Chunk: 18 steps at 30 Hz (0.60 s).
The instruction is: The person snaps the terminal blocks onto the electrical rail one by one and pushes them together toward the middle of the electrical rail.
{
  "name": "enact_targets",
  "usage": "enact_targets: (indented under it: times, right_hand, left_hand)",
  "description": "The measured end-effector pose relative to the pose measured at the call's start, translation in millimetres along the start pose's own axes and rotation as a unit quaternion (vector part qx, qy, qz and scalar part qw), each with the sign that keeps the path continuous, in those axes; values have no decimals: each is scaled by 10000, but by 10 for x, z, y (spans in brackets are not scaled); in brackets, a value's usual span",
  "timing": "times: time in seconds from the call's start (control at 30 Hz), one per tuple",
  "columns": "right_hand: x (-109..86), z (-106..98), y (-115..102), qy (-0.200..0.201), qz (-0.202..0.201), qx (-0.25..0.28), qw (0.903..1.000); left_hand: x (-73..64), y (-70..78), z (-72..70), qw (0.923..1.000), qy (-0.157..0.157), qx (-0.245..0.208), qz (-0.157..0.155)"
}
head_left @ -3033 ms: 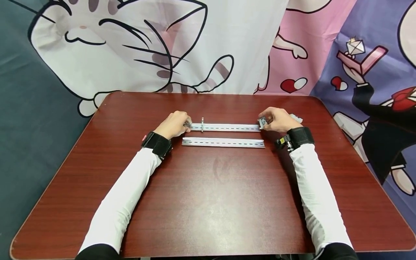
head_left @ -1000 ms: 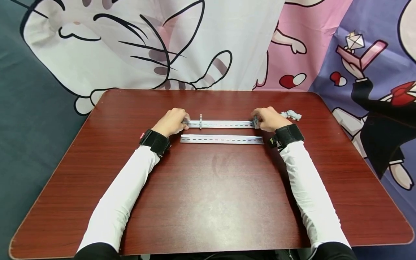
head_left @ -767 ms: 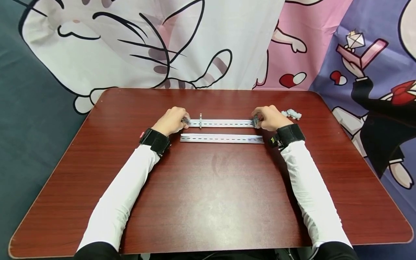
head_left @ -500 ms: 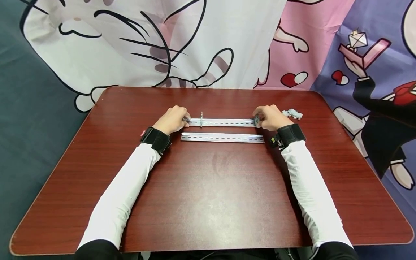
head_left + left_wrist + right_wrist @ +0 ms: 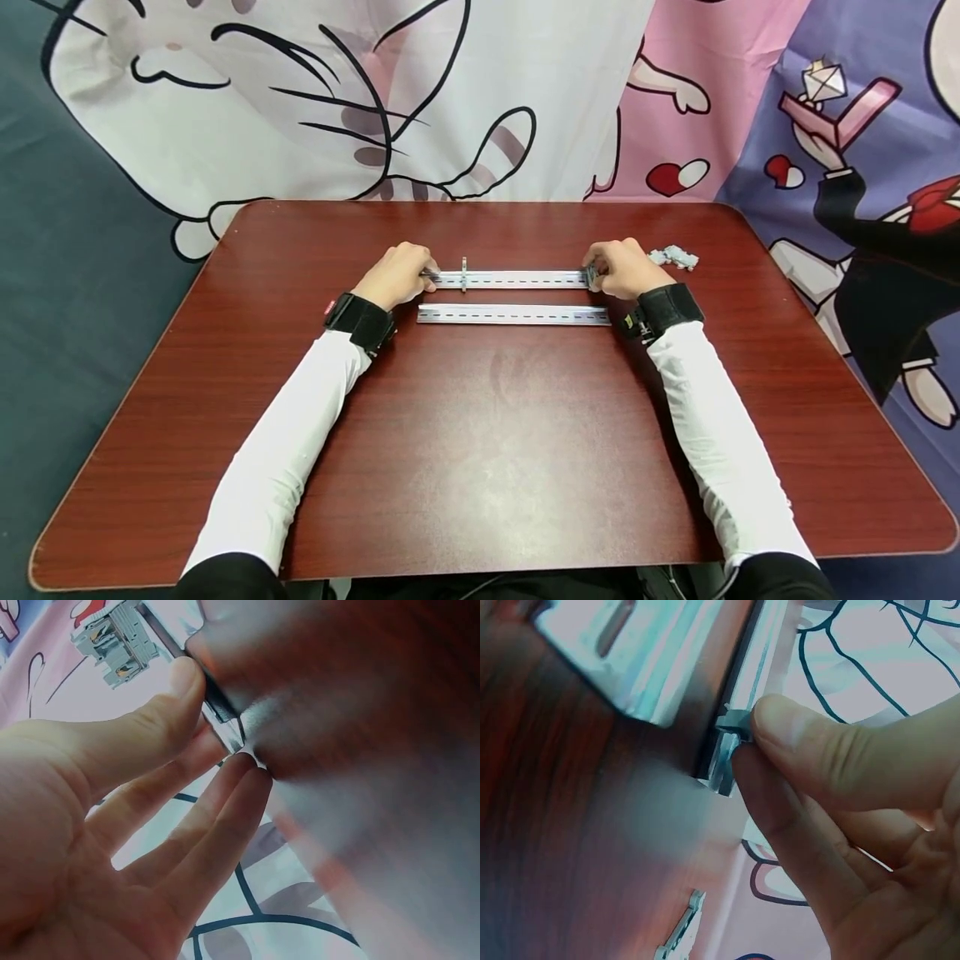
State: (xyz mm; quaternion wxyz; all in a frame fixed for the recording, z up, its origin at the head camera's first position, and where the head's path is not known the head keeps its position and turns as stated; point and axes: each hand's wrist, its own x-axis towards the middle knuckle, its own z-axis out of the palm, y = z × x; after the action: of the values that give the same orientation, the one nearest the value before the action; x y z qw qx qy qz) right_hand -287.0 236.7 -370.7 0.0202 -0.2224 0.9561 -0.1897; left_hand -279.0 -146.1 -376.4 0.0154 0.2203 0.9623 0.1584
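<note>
Slotted metal DIN rail (image 5: 525,280) lies across the far part of the table. My left hand (image 5: 397,273) pinches its left end between thumb and fingers. Just right of these fingers, a thin grey terminal block (image 5: 464,275) stands across the rail; its stepped side (image 5: 116,646) shows in the left wrist view. At the rail's right end my right hand (image 5: 624,268) pinches another small grey terminal block (image 5: 735,721) between thumb and index finger, against the rail. Whether that block is seated cannot be told.
A second DIN rail (image 5: 513,314) lies parallel, nearer the person. Several loose grey terminal blocks (image 5: 674,257) lie beyond the right hand. The brown table (image 5: 495,467) reaches a patterned cloth (image 5: 570,100) behind.
Since three seconds ago, my right hand has moved slightly left with its terminal block, now over the rail's right end. My left hand keeps its grip. Over the last second little has moved.
</note>
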Motion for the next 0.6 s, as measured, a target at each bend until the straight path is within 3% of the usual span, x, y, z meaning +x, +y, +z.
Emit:
enact_targets:
  times: [0.37,0.6]
  right_hand:
    - [-25,-3,7,60,-210,-171,9996]
    - [-11,23,13,-189,-262,0,9995]
  left_hand:
    - [28,43,-8,9997,86,198,129]
    - [9,15,10,9997,-14,228,130]
